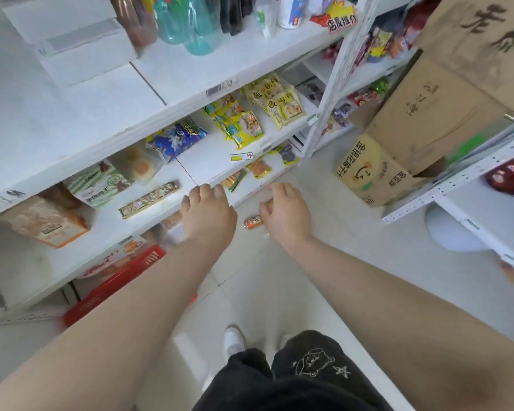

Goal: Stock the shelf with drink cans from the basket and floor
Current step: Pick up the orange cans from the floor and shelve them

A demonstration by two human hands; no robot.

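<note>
1 orange can [253, 221] lies on its side on the floor [279, 277]. Just right of the can, the right hand [285, 213] hangs with fingers loosely bent; whether it holds anything cannot be told. Just left of the can, the left hand [208, 213] is relaxed and empty. Further left stand the red basket [113, 284] and the shelf [204, 163]. Step judged: floor pickup. The next move calls for a lower reach and a grip round the can.

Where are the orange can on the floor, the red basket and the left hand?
orange can [253, 222]: head view, middle of its side.
red basket [149, 258]: head view, slotted end wall.
left hand [208, 215]: head view, back of the hand.
</note>
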